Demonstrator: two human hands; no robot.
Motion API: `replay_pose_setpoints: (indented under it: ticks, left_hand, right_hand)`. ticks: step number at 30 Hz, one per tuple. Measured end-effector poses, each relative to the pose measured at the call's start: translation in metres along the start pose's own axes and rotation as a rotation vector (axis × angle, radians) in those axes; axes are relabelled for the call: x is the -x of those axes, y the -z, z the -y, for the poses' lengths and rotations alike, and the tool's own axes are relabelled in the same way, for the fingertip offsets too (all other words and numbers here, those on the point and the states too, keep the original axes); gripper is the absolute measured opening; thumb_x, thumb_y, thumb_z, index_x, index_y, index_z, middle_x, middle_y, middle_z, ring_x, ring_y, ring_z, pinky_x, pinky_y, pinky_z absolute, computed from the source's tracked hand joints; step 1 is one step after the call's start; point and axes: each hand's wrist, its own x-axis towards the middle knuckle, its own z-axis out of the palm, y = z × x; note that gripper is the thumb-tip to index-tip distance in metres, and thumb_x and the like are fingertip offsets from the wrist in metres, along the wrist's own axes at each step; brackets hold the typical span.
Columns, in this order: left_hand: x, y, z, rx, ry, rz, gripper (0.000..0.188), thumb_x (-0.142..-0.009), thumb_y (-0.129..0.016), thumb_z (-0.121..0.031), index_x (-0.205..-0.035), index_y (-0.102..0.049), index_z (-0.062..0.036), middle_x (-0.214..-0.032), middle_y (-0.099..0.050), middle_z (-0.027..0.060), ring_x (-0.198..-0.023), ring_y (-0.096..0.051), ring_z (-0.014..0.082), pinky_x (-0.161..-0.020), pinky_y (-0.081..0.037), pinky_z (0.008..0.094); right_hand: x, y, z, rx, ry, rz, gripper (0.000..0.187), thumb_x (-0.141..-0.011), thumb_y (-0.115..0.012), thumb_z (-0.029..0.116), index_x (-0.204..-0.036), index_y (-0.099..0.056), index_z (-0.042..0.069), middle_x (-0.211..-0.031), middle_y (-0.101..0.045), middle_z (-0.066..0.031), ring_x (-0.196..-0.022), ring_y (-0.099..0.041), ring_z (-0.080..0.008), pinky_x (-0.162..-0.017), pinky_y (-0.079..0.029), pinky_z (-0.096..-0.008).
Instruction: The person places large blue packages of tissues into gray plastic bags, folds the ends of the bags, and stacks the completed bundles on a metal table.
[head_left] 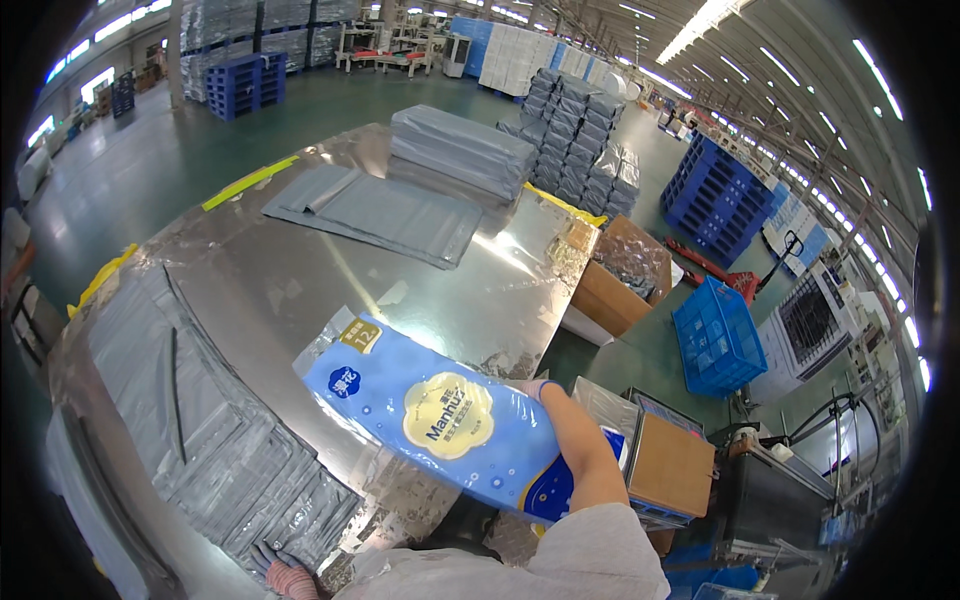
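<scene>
A long blue plastic-wrapped pack of tissue paper (400, 400), with a pale yellow flower-shaped patch, is held slanted over the near edge of the metal table. My right hand (535, 390) grips its far right side; most of the fingers are hidden behind it. At the lower left, my left hand (288, 577) wears a striped glove with grey fingertips. Its fingers are stretched out and touch the near end of a layered pile of grey plastic bags (220, 430).
Flat grey bags (370, 212) and a wrapped grey bundle (460, 150) lie on the metal table (480, 300). To the right are an open cardboard box (620, 275), a blue crate (718, 335), a red pallet jack (715, 270) and an air cooler (808, 318). Grey packs (575, 130) stand stacked beyond.
</scene>
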Motion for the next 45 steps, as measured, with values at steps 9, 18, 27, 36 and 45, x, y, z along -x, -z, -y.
replay_pose_setpoints:
  ticks: [9, 18, 27, 36, 45]
  left_hand:
    - [0.001, 0.010, -0.006, 0.064, 0.029, -0.012, 0.049, -0.089, -0.035, -0.034, -0.129, -0.042, -0.0057, -0.134, -0.040, 0.0176, -0.121, -0.035, 0.0380, -0.101, -0.023, 0.0501]
    - [-0.009, -0.064, 0.023, 0.047, 0.113, -0.086, 0.046, -0.082, -0.047, -0.022, -0.125, -0.045, -0.0044, -0.133, -0.040, 0.0150, -0.123, -0.034, 0.0335, -0.105, -0.025, 0.0421]
    - [0.003, 0.014, -0.008, 0.107, 0.060, -0.010, 0.046, -0.089, -0.036, -0.031, -0.127, -0.044, -0.0058, -0.133, -0.040, 0.0185, -0.121, -0.035, 0.0373, -0.101, -0.025, 0.0482]
    - [-0.009, -0.035, 0.012, -0.002, 0.139, 0.006, 0.049, -0.081, -0.047, -0.024, -0.127, -0.044, -0.0053, -0.134, -0.039, 0.0154, -0.126, -0.032, 0.0306, -0.106, -0.023, 0.0387]
    - [-0.029, -0.047, -0.027, 0.698, 0.223, 0.134, 0.044, -0.082, -0.050, -0.022, -0.119, -0.051, 0.0022, -0.119, -0.053, 0.0233, -0.108, -0.052, 0.0347, -0.091, -0.040, 0.0379]
  right_hand:
    - [-0.048, -0.049, 0.013, -0.514, 0.067, 0.135, 0.041, -0.079, -0.057, 0.031, -0.110, -0.060, 0.003, -0.111, -0.061, -0.0115, -0.099, -0.058, -0.0238, -0.086, -0.045, -0.0371]
    - [-0.087, -0.087, 0.013, -1.159, -0.071, 0.355, 0.043, -0.079, -0.057, 0.033, -0.110, -0.060, 0.002, -0.110, -0.061, -0.0118, -0.099, -0.058, -0.0248, -0.085, -0.045, -0.0382]
    - [-0.047, -0.087, 0.035, -0.800, 0.231, 0.170, 0.048, -0.079, -0.055, 0.039, -0.108, -0.061, 0.002, -0.107, -0.062, -0.0137, -0.099, -0.059, -0.0293, -0.083, -0.045, -0.0392]
    - [-0.067, -0.127, 0.046, -0.306, -0.026, -0.081, 0.060, -0.074, -0.058, 0.049, -0.108, -0.059, 0.000, -0.110, -0.060, -0.0189, -0.104, -0.057, -0.0306, -0.087, -0.044, -0.0358]
    - [-0.087, -0.138, 0.013, -0.081, 0.220, -0.095, 0.047, -0.083, -0.044, 0.043, -0.107, -0.061, 0.007, -0.111, -0.057, -0.0199, -0.105, -0.054, -0.0328, -0.087, -0.043, -0.0378]
